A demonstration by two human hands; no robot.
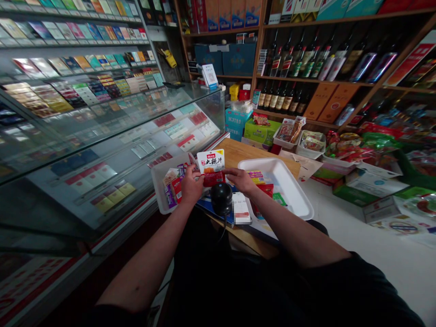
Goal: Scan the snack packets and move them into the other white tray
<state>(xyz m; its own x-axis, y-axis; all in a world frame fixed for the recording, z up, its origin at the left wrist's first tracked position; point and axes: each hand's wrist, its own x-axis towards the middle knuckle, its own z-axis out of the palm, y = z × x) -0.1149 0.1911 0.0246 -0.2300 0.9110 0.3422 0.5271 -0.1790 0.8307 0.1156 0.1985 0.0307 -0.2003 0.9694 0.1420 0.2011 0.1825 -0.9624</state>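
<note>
White and red, one snack packet (210,162) stands upright between your two hands, just above a black dome-shaped barcode scanner (221,198). Your left hand (192,184) is closed around the packet's lower left edge, and your right hand (241,178) grips its lower right corner with the fingers pinched together. Two white trays lie on the wooden counter (238,152): the plastic tray (157,188) beside your left hand holds several small packets (172,188), and the larger foam tray (289,186) beside your right holds at least three more packets (265,179). One white slip (241,208), partly blurred, lies just beside the scanner. To your left stands a glass display case (102,150) of cigarette packs (78,61); to your right, wooden shelves (316,79) carry rows of bottled liquor (289,61).
</note>
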